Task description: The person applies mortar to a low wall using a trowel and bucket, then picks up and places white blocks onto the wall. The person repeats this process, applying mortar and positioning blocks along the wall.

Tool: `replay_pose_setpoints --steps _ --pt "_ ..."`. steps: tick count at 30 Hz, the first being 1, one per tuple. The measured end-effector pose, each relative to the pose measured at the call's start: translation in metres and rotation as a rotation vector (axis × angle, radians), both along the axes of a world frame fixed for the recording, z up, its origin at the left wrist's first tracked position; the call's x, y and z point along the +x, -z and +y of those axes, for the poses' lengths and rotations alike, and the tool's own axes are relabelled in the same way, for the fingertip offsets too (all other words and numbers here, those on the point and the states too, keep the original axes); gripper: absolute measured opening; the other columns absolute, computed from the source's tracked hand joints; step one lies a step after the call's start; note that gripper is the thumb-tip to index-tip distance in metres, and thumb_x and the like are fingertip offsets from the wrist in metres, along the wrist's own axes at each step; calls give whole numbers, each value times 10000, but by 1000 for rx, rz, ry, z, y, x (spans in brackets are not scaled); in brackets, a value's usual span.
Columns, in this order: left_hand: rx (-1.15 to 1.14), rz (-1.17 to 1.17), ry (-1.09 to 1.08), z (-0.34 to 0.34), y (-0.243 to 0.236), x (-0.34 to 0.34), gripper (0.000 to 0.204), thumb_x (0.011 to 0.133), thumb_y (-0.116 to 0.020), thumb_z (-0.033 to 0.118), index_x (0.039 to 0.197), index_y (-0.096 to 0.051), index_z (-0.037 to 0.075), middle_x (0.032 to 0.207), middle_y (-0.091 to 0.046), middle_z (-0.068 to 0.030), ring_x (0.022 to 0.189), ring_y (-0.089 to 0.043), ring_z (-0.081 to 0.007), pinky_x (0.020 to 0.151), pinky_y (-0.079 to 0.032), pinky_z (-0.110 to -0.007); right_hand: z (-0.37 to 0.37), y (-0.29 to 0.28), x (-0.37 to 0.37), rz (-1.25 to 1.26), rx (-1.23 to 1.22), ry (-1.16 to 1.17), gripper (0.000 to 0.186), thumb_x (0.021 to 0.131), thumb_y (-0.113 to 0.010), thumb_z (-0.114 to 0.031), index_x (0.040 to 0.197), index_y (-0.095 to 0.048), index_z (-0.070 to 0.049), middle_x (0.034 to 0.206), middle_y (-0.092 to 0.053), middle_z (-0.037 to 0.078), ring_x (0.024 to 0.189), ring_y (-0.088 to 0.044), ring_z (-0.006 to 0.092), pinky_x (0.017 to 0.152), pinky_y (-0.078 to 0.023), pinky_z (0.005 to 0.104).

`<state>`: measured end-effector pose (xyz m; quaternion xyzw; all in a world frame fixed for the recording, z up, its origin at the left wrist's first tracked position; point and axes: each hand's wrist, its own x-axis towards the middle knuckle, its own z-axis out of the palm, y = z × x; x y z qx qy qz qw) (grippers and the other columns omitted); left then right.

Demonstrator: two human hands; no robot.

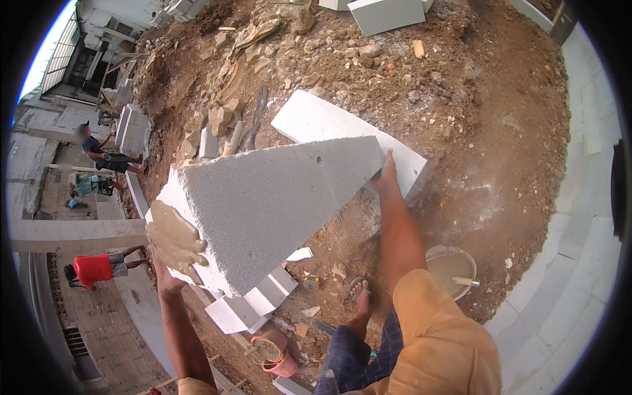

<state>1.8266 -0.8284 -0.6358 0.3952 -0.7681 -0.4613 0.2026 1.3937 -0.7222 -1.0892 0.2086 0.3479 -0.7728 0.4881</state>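
Note:
A large light-grey lightweight concrete block is held up in front of me, tilted, between both hands. Wet grey mortar is spread over its white left end and bulges in lobes at the edge. My left hand grips the block's lower left edge beside the mortar; its fingers are mostly hidden behind the block. My right hand holds the narrower right end, thumb up along the edge, other fingers out of sight. Behind that end, another white block lies on the dirt.
A round tub of grey mortar with a handled tool stands right of my legs. Below the held block are white blocks, a tape measure and an orange bucket. Rubble covers the ground ahead. A person in red is at far left.

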Motion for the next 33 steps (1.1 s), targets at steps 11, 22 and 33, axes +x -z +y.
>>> replay_pose_setpoints --steps 11,22,33 --pt "325 -24 51 160 -1 115 1485 369 -1004 531 1518 -230 -3 1399 -483 -145 1257 -541 -263 1029 -500 -416 411 -125 181 -186 434 212 452 1020 -450 -476 1239 -611 -115 1138 -658 101 1048 -633 269 854 -536 493" --pt "784 180 671 268 -136 -99 1302 523 -920 503 1519 -253 -3 1393 -500 -150 1246 -534 -274 1020 -472 -430 688 -493 390 13 596 991 631 988 -458 -593 1305 -539 -53 1349 -544 144 1269 -497 314 1078 -379 536" --pt "989 -80 1411 613 -162 -151 1246 552 -836 636 1506 -300 39 1400 -504 -134 1253 -528 -275 1005 -489 -440 784 -394 654 430 -80 1800 616 1027 -380 -511 1421 -488 -50 1405 -555 168 1254 -559 326 1038 -472 527"
